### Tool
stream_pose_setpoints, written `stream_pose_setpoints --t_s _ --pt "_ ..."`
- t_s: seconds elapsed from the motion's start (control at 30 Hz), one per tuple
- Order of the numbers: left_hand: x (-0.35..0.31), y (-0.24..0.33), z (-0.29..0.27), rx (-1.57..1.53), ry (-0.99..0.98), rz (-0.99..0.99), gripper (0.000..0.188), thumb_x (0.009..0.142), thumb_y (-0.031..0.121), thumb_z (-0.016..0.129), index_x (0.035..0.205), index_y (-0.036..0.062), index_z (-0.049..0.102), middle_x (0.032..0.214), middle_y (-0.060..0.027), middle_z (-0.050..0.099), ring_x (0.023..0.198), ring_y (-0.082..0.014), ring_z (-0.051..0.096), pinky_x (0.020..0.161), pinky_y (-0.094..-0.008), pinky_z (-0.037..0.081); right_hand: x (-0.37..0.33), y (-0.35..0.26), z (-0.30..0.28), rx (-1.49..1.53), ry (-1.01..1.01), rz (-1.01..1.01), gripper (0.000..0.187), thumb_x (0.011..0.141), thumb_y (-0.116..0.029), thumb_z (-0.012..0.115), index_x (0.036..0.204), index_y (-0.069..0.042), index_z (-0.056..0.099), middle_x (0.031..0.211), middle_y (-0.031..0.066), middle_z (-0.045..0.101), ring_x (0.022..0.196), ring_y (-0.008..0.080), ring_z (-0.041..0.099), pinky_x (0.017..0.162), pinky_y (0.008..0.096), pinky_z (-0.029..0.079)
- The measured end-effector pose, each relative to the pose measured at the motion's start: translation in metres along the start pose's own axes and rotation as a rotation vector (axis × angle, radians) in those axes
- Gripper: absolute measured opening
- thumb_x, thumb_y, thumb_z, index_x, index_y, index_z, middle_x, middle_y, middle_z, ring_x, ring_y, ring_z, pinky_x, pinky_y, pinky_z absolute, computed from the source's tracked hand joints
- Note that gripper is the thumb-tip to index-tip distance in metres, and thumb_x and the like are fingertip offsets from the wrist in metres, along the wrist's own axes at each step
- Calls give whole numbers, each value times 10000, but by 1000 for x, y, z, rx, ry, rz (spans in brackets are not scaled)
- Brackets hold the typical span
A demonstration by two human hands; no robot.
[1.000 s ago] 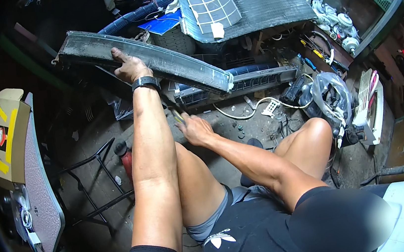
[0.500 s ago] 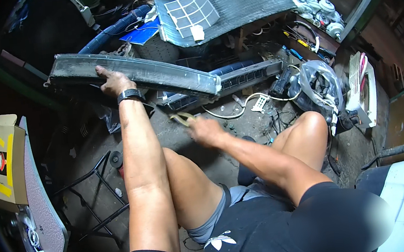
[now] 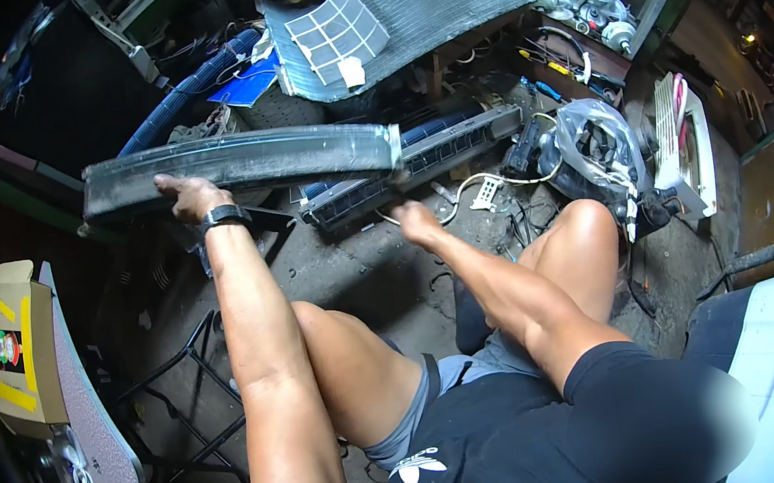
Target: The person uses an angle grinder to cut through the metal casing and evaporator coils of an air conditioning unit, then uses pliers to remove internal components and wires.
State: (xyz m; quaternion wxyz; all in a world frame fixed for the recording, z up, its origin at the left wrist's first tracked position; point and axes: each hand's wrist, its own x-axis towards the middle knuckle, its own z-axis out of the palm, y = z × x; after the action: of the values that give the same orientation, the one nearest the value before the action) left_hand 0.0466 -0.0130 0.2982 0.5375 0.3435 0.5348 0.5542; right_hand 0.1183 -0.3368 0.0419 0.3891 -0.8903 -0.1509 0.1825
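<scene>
My left hand [image 3: 196, 201] grips a long, dark, dusty part [image 3: 301, 156] from its near side, thumb over its face. It looks like an air-conditioner coil with a pale end plate, held up nearly level above the floor. My right hand [image 3: 418, 225] is closed in a fist below the part's right end. A dark, blurred shape shows just above the fist, and I cannot make out what it is. Behind the held part, a long dark air-conditioner housing [image 3: 453, 153] with a slotted side and a blue roller lies on the floor.
A ridged sheet [image 3: 437, 7] bears a white-framed mesh filter [image 3: 340, 35]. On the right are a clear plastic bag [image 3: 600, 141] of dark parts, a white casing [image 3: 682, 151], cables and a white cord [image 3: 519, 181]. Left stand a black metal frame [image 3: 199, 396] and a cardboard box [image 3: 18, 350].
The long part has turned to nearly level, its right end rising. My right hand has moved right and slightly up; the tan-handled tool seen in it earlier no longer shows clearly.
</scene>
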Motion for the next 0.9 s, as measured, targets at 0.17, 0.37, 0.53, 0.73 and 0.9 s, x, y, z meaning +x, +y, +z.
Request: stream_pose_setpoints --t_s 0.17,0.37,0.53,0.73,0.9 --pt "4 23 -14 -25 11 -56 1116 986 800 631 1338 -259 595 1331 -374 715 1195 -460 749 978 -495 649 -55 -4 40 -39 -77 -37 560 1109 -516 547 1293 -22 734 1227 338 750 1165 518 724 996 606 561" --pt "38 1 -30 114 40 -40 1099 1011 833 544 1265 -230 653 1189 -339 758 906 -415 790 561 -427 633 -49 -25 7 60 -143 -141 604 1121 -578 550 1266 -15 716 1191 306 762 1118 492 736 975 563 554" --pt "16 4 -20 151 61 -8 1065 1039 807 514 1227 -228 677 1127 -340 762 812 -401 784 555 -417 624 -43 -26 9 9 -262 -146 654 1114 -605 542 1208 2 768 1276 317 747 1208 498 713 1022 563 555" --pt "66 19 -45 228 119 30 1076 1035 805 507 1271 -233 666 1302 -385 724 1166 -466 758 966 -523 633 -53 -28 14 417 30 89 641 1098 -648 569 1317 -74 750 1235 267 778 1197 466 728 1016 526 554" --pt "56 19 -47 56 134 -7 1095 1061 783 501 1329 -273 607 1400 -402 671 1246 -475 724 1065 -501 610 -79 -30 31 212 34 31 639 1095 -632 577 1299 -45 725 1135 328 770 1142 535 723 963 563 552"
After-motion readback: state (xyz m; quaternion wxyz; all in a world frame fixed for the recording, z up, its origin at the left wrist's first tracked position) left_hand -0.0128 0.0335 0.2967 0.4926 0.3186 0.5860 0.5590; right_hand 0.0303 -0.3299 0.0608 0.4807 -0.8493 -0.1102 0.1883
